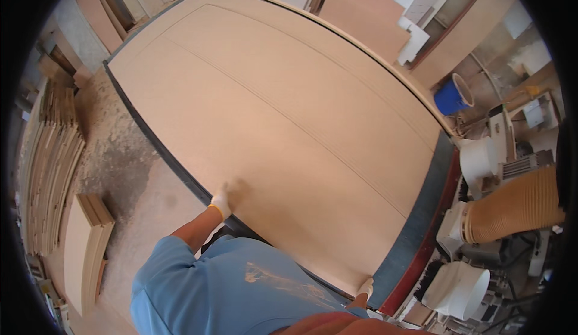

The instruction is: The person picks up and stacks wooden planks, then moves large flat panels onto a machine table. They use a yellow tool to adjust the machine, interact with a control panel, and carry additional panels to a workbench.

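Observation:
A large beige wood-fibre board (289, 136) with long routed lines lies flat on a dark-edged table (158, 143). My left hand (222, 202), in a white glove with a yellow cuff, is at the board's near edge, left of my body. Its thumb stands apart from the fingers, and its far side is lost in blur and shadow. At the near right corner my right hand (365, 288), also in a light glove, is closed on the board's edge; my body and arm partly hide it.
Beyond the board's right end run a blue-grey strip (394, 275) and a red beam (421, 263). Further right stand machinery with white duct ends (478, 160) and a ribbed tan hose (518, 205). A blue bucket (451, 96) is at the far right. Stacked panels (54, 166) stand left.

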Demonstrator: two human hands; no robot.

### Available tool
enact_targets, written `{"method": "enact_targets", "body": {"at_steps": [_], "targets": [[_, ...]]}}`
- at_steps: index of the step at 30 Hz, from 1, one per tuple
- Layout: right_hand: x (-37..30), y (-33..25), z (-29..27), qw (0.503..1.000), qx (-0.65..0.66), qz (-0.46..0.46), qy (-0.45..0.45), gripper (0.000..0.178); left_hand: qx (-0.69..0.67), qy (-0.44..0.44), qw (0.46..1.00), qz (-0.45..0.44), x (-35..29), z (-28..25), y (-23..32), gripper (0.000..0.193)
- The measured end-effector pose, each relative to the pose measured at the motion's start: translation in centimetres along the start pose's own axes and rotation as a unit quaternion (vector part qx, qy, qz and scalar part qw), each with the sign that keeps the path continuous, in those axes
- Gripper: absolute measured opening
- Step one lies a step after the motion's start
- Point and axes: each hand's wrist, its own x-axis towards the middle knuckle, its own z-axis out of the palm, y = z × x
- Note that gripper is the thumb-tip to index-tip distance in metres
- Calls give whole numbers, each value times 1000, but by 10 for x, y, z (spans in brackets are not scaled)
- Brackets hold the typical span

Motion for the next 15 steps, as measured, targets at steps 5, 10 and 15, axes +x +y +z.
{"method": "enact_targets", "body": {"at_steps": [5, 10, 15], "targets": [[11, 2, -21, 994, 62, 70, -50, 89, 121, 192, 970, 86, -76, 36, 9, 51], [-2, 5, -49, 993, 99, 31, -64, 84, 72, 157, 960, 219, -59, 13, 22, 36], [-26, -8, -52, 993, 113, -13, -18, 80, 27, 147, 953, 263, -42, 7, 29, 34]]}}
